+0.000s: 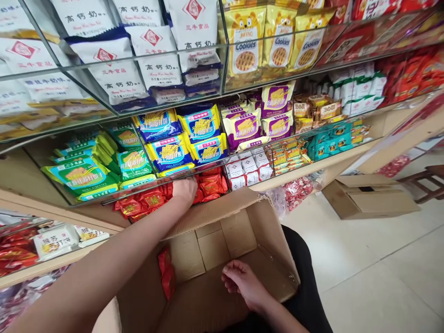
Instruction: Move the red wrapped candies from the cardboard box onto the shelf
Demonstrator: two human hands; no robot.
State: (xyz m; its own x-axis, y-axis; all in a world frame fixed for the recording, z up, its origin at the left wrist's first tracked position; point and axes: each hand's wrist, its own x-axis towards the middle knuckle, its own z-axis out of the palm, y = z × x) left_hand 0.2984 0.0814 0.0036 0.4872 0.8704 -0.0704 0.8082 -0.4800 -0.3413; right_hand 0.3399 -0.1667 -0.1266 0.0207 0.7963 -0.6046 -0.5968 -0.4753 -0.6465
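My left hand (185, 189) reaches over the far flap of an open cardboard box (274, 240) into the lowest shelf bin and rests on a pile of red snack packets (211, 185); its fingers are hidden among them. My right hand (241, 280) lies inside the box near its floor, fingers curled under, with nothing visible in them. A couple of red packets (167, 273) lean against the box's left inner wall.
Glass-fronted shelves hold green (81, 175), blue (171, 150) and purple (243, 125) biscuit packs, white milk-candy bags above, cookie bags at top right. A second cardboard box (371, 196) sits on the tiled floor to the right, beside a wooden stool (430, 178).
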